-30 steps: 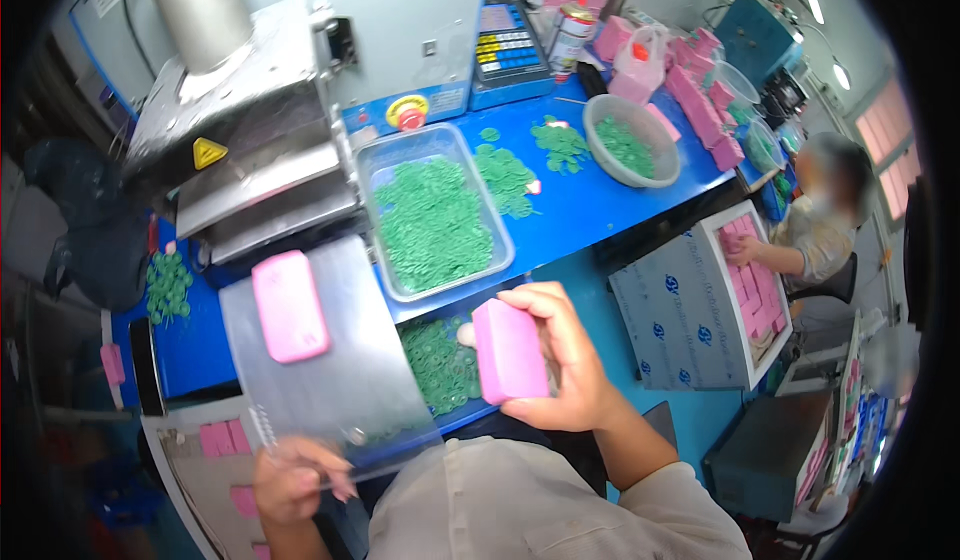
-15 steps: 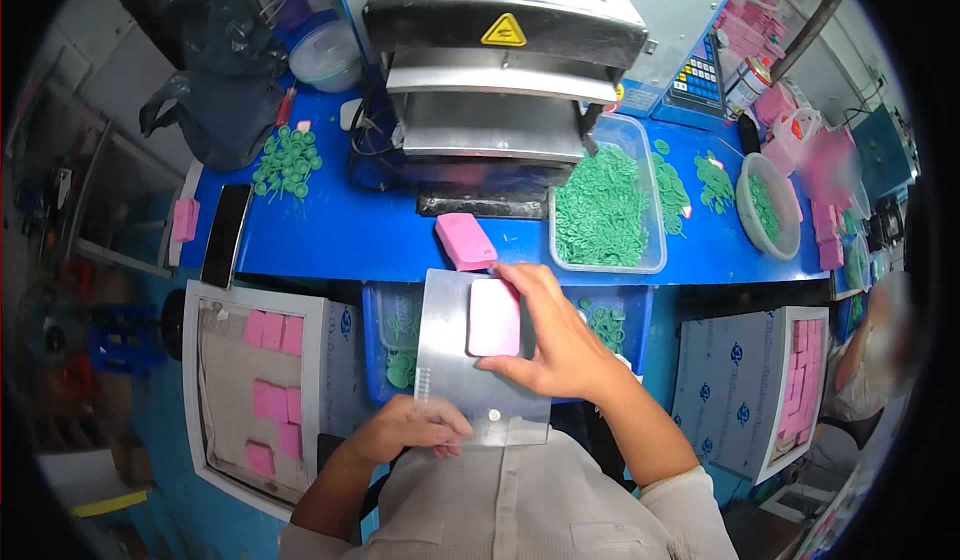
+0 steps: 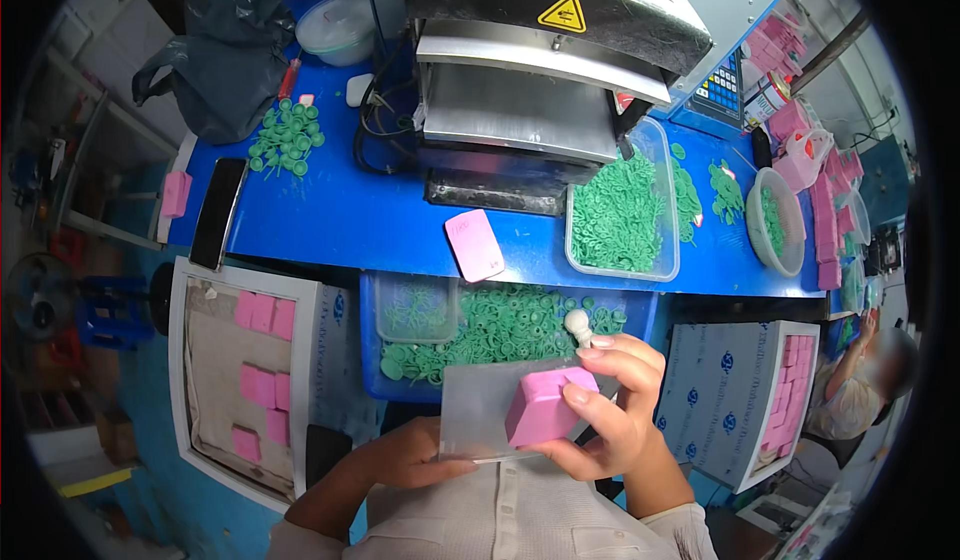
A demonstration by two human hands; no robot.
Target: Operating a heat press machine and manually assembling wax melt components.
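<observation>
Far left: white-framed tray [image 3: 185,380] w/ pink square pads, below the blue worktable [image 3: 330,220]. L hand [image 3: 405,457] grips the lower edge of a translucent grey plastic sheet [image 3: 480,410], fingers closed on it. Behind it, blue bin of small green rubber rings [image 3: 500,325]. R hand [image 3: 600,410] is clamped on a pink rectangular block [image 3: 545,410] against the sheet, w/ a small white knob-shaped piece [image 3: 578,325] at the fingertips. Hands close together, near the chest. Right: another tray w/ pink pads [image 3: 750,400].

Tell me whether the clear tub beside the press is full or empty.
Nearly full. The clear tub on the blue table holds green rings heaped close to its rim.
</observation>
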